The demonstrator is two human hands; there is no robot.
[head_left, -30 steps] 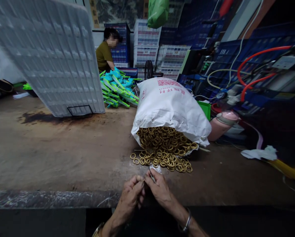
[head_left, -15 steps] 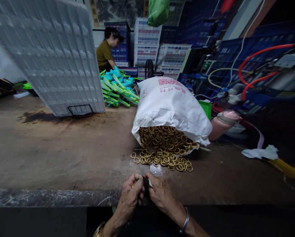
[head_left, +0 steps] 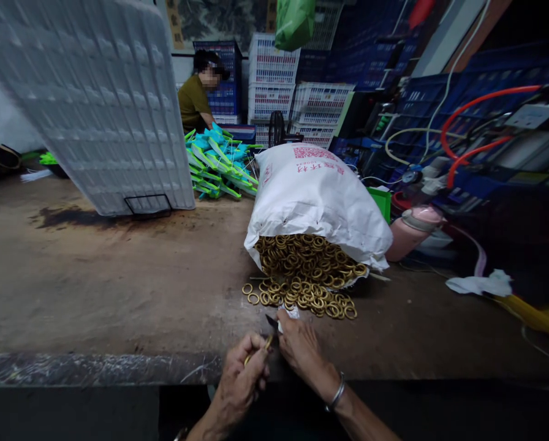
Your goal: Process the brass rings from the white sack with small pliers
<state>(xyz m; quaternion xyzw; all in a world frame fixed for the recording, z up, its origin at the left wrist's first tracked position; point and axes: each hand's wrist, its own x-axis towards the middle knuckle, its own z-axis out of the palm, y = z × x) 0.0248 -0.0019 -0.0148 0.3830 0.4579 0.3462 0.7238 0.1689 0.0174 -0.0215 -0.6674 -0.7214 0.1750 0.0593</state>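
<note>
Near the table's front edge, my left hand [head_left: 246, 375] is closed on a brass-coloured ring [head_left: 268, 342], whose edge shows between thumb and fingers. To its right, my right hand [head_left: 301, 347] grips a small knife [head_left: 271, 321]; the dark blade points up and left, and a bit of white shows by the fingers. Just beyond the hands lies a loose heap of brass-coloured rings [head_left: 318, 299]. They spill from the mouth of a white woven sack [head_left: 314, 196] with red print, which lies on its side and holds many more.
Stacked translucent trays [head_left: 100, 104] stand on the left of the wooden table [head_left: 118, 288]. Green and blue plastic pieces [head_left: 219, 162] are piled behind. A pink bottle [head_left: 412, 233] stands right of the sack, near red hoses [head_left: 453, 135]. Another person [head_left: 194, 101] is at the back.
My right hand has moved forward, away from my left hand, with the knife, so its blade now shows clear of the fingers. The left hand stays near its place with the ring.
</note>
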